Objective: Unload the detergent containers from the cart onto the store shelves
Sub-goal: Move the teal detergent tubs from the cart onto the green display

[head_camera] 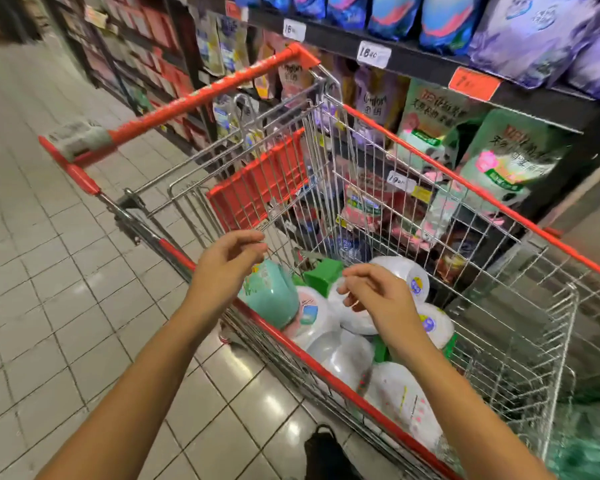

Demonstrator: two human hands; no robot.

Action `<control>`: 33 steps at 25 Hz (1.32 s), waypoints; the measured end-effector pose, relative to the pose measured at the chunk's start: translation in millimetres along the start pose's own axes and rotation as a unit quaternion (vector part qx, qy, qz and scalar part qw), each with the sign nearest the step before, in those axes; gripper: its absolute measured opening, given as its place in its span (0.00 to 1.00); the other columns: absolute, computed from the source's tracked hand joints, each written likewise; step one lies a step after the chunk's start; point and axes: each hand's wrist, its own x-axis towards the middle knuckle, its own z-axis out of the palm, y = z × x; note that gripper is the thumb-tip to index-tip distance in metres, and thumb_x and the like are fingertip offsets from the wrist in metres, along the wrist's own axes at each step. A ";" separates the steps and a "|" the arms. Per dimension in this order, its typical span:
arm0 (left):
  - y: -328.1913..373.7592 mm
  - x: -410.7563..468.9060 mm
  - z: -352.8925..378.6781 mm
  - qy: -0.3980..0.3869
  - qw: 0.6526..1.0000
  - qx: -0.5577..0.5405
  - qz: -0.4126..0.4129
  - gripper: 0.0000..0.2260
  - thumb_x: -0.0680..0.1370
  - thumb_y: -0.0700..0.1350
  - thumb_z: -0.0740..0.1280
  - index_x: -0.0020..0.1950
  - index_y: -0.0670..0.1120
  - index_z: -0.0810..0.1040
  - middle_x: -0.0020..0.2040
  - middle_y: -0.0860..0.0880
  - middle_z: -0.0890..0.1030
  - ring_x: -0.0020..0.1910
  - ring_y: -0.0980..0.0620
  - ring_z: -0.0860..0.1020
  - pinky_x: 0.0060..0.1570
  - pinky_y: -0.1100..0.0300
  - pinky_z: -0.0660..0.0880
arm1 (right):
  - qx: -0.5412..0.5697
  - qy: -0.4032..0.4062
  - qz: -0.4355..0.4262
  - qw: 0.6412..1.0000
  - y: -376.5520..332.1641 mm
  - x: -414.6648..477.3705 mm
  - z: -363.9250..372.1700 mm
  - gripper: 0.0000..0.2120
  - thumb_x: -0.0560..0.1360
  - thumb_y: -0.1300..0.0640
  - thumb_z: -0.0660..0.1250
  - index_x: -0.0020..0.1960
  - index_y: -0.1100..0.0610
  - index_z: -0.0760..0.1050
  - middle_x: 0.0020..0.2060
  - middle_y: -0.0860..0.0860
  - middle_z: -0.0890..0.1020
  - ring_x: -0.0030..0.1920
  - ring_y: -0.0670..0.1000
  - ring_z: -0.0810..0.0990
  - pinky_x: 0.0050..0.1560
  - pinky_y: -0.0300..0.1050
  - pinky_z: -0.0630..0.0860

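I look down at a cart (465, 183) in a shop aisle. It is made of wire and has a red rim. It stands just beside the shelves (413, 57) on my right.

The bottles are in the cart, lying in a heap at the end near me. Most are white bottles (406, 400). One teal bottle (271, 299) lies on its side next to the near rim. A green cap (323, 275) pokes up between the teal one and the white ones.

My left hand (229, 258) hangs in the air over the near rim, just above the teal bottle. Its grip is loose, with the fingers a little bent, and it holds nothing.

My right hand (378, 296) hangs over the white bottles in the middle of the heap. Its grip is loose too, the fingers softly curled, and it has nothing in it. I cannot tell if it touches a bottle under it.

The shelves hold big soft bags (506, 157), green, purple and blue. White price tags (374, 53) stick to the shelf edge. The red handle (201, 95) is at the far end of the cart. The floor (66, 289) is pale tile.
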 end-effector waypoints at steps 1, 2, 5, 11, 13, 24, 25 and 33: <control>-1.0 17.0 0.3 -0.001 0.999 0.032 0.000 0.07 0.78 0.43 0.67 0.51 0.54 0.80 0.46 0.53 0.83 0.43 0.59 0.81 0.40 0.70 0.73 | -0.006 -0.015 0.005 1.000 2.9 20.5 3.6 0.10 0.76 0.70 0.63 0.46 0.57 0.77 0.35 0.55 0.80 0.29 0.42 0.77 0.33 0.33 0.74; -5.2 36.8 1.4 0.003 0.998 0.067 -0.007 0.06 0.78 0.43 0.67 0.52 0.53 0.80 0.48 0.51 0.82 0.45 0.57 0.80 0.40 0.68 0.72 | -0.014 -0.030 0.013 0.999 8.7 43.6 8.7 0.10 0.76 0.70 0.63 0.46 0.56 0.77 0.35 0.54 0.80 0.29 0.42 0.77 0.33 0.33 0.74; -29.5 88.1 10.3 -0.053 0.967 0.235 -0.082 0.13 0.78 0.45 0.67 0.62 0.47 0.77 0.58 0.47 0.80 0.50 0.51 0.78 0.46 0.61 0.74 | -0.067 -0.060 0.050 0.995 43.4 105.9 29.1 0.06 0.77 0.65 0.64 0.48 0.57 0.78 0.39 0.52 0.81 0.37 0.45 0.78 0.40 0.35 0.75; -85.9 148.9 23.6 -0.213 0.832 0.445 -0.253 0.28 0.76 0.50 0.70 0.71 0.39 0.68 0.71 0.42 0.70 0.68 0.42 0.70 0.63 0.54 0.69 | -0.132 -0.162 0.177 0.962 143.0 180.4 74.8 0.15 0.79 0.57 0.63 0.65 0.59 0.70 0.56 0.52 0.74 0.56 0.50 0.73 0.51 0.34 0.70; -99.0 155.2 24.0 -0.241 0.814 0.423 -0.318 0.27 0.76 0.49 0.70 0.70 0.37 0.69 0.70 0.43 0.72 0.67 0.40 0.72 0.58 0.52 0.71 | -0.083 -0.193 0.238 0.948 170.0 178.2 85.2 0.22 0.80 0.53 0.63 0.71 0.59 0.64 0.64 0.55 0.72 0.64 0.55 0.73 0.64 0.42 0.71; -95.7 151.6 31.1 -0.084 0.918 0.140 -0.360 0.30 0.70 0.40 0.77 0.69 0.36 0.70 0.63 0.39 0.77 0.60 0.41 0.77 0.62 0.50 0.74 | 0.202 -0.021 0.272 0.940 158.3 140.3 79.9 0.12 0.76 0.54 0.68 0.57 0.52 0.69 0.58 0.56 0.79 0.56 0.56 0.79 0.62 0.57 0.74; -87.9 148.0 34.3 -0.056 0.939 0.123 -0.317 0.31 0.68 0.38 0.78 0.68 0.39 0.72 0.60 0.42 0.78 0.56 0.44 0.79 0.56 0.58 0.76 | 0.236 -0.007 0.271 0.933 146.3 135.5 70.1 0.15 0.74 0.52 0.70 0.58 0.52 0.70 0.56 0.55 0.80 0.54 0.55 0.80 0.61 0.59 0.74; -13.1 72.5 49.4 -0.031 0.998 -0.050 -0.012 0.29 0.58 0.42 0.81 0.57 0.54 0.81 0.54 0.53 0.83 0.51 0.57 0.80 0.53 0.65 0.78 | 0.294 -0.076 0.249 0.920 40.5 95.8 0.9 0.44 0.61 0.45 0.76 0.73 0.46 0.62 0.67 0.55 0.75 0.63 0.60 0.77 0.58 0.62 0.76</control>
